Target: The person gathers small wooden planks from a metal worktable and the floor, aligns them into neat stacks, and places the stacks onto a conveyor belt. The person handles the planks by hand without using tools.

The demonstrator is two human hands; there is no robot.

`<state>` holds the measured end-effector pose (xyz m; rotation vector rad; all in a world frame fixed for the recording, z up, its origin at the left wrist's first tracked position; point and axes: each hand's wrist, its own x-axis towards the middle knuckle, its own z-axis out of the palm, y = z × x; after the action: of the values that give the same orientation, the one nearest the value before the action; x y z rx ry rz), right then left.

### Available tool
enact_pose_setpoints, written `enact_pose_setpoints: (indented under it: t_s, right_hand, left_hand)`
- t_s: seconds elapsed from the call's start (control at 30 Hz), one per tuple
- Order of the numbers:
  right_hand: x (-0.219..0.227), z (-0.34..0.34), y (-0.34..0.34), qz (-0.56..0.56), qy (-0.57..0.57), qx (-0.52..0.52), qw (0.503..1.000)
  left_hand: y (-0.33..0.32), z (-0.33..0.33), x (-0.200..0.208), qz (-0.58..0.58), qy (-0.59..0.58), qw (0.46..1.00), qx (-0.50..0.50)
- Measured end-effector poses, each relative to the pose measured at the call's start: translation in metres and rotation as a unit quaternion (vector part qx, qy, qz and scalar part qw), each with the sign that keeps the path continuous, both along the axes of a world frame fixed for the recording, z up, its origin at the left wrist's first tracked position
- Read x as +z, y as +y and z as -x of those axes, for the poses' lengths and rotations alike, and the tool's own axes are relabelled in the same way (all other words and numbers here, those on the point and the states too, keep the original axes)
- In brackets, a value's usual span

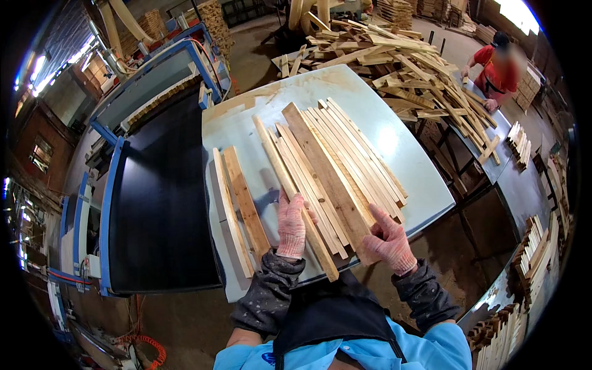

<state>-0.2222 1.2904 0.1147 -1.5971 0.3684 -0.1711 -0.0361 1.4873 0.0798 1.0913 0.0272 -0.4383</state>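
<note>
My left hand (292, 227), in a pinkish knit glove, is closed around a narrow wooden strip (277, 163) whose near end overhangs the table edge. My right hand (390, 242), gloved alike, grips the near end of a wider wooden board (328, 182), tilted on its edge. Between these two pieces lie several thin strips (304, 185). Right of the board, more pale strips (362, 157) lie side by side. Apart at the left rest a strip (230, 209) and a browner board (246, 200). All are on a pale blue-grey table (410, 154).
A blue-framed machine with a black conveyor belt (163, 203) adjoins the table's left side. Beyond the table rises a heap of loose wood (394, 61). A person in red (496, 71) works at another table at the far right. Stacked strips (502, 336) stand at the lower right.
</note>
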Motion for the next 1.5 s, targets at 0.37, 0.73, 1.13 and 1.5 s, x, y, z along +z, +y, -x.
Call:
enact_pose_setpoints:
  t_s: [0.37, 0.73, 1.13, 1.5]
  right_hand:
    - [0.017, 0.004, 0.026, 0.472, -0.038, 0.131, 0.871]
    - [0.034, -0.013, 0.01, 0.367, 0.095, -0.047, 0.924]
    - [-0.058, 0.01, -0.202, 0.514, 0.208, -0.059, 0.83]
    - [0.008, -0.075, -0.173, 0.51, 0.138, -0.05, 0.848]
  left_hand:
    - [-0.051, 0.011, 0.004, 0.04, -0.061, 0.997, -0.028]
    - [-0.1, 0.023, 0.038, -0.042, -0.15, 0.981, -0.118]
    - [0.101, -0.061, -0.013, -0.566, -0.271, 0.773, 0.095]
    - [0.098, -0.061, -0.043, -0.788, -0.092, 0.608, -0.04]
